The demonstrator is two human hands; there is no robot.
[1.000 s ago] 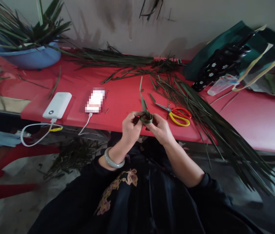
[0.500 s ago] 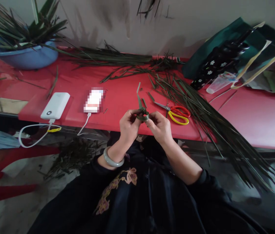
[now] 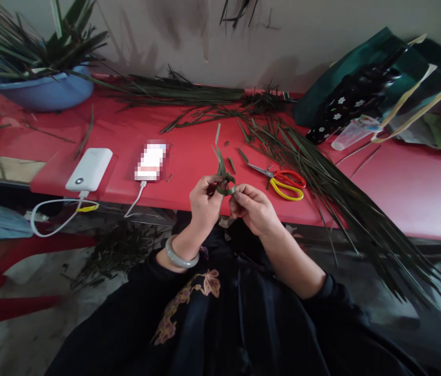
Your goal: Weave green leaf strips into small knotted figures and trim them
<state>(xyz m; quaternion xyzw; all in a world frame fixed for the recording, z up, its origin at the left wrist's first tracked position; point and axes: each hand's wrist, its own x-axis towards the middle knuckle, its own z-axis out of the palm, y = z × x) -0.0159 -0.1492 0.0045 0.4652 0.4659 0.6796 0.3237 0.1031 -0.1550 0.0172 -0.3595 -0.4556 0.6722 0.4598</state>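
A folded green leaf strip [image 3: 226,191] forms a small loop between my hands, with narrow ends standing up above it. My left hand [image 3: 206,203] pinches the knotted side of the loop between thumb and fingers. At the loop's right side, my right hand [image 3: 254,208] is closed with thumb and index fingertip together on the strip. Scissors with red and yellow handles [image 3: 288,180] lie on the red table [image 3: 192,156] to the right of my hands. Small leaf scraps [image 3: 231,165] lie just beyond the loop.
A white power bank [image 3: 89,169] and a phone [image 3: 151,162] lie at left. Behind them stands a blue basin [image 3: 48,94] of leaves. Long leaf strips [image 3: 333,190] hang over the table edge at right, near a clear plastic cup [image 3: 353,134] and a green bag [image 3: 322,86].
My right hand has dropped slightly and its fingers have curled under near the loop. The loop has shifted a little left and turned, and its upright ends now lean left.
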